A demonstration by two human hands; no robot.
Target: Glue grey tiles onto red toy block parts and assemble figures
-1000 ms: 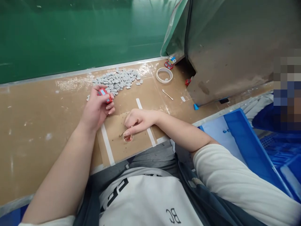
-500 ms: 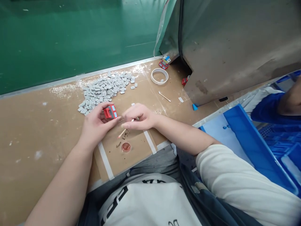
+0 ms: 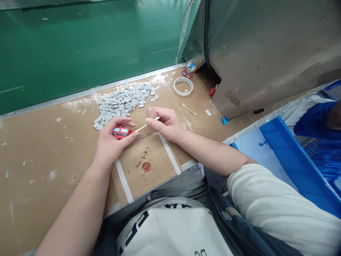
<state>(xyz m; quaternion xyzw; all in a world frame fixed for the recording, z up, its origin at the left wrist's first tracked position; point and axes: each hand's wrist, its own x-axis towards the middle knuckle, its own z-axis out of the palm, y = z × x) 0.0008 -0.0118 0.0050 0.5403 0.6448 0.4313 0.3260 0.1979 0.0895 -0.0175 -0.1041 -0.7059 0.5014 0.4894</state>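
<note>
Between the thumb and fingers of my left hand (image 3: pixel 110 142) is a small red toy vehicle (image 3: pixel 122 132) with light blue windows. My right hand (image 3: pixel 165 122) pinches a cotton swab (image 3: pixel 144 126), whose far tip meets the right end of the toy near my left fingertips. Just below both hands, a small round dish (image 3: pixel 146 167) of reddish liquid sits on the brown-covered table (image 3: pixel 77 149). Dark specks and smears lie beside the dish. Beyond my left hand spreads a heap of small grey tiles (image 3: pixel 119 103).
A roll of tape (image 3: pixel 183 86), another cotton swab (image 3: pixel 189 109) and a red toy with blue and yellow parts (image 3: pixel 188 70) lie farther back. A large brown-grey panel (image 3: pixel 266 53) rises at the right. Blue bins (image 3: pixel 301 160) stand below it, near another person's blue sleeve (image 3: pixel 314 119).
My right hand has moved up from near the dish, bringing the cotton swab to the toy. The toy has been turned in my left hand, so its windowed side now shows.
</note>
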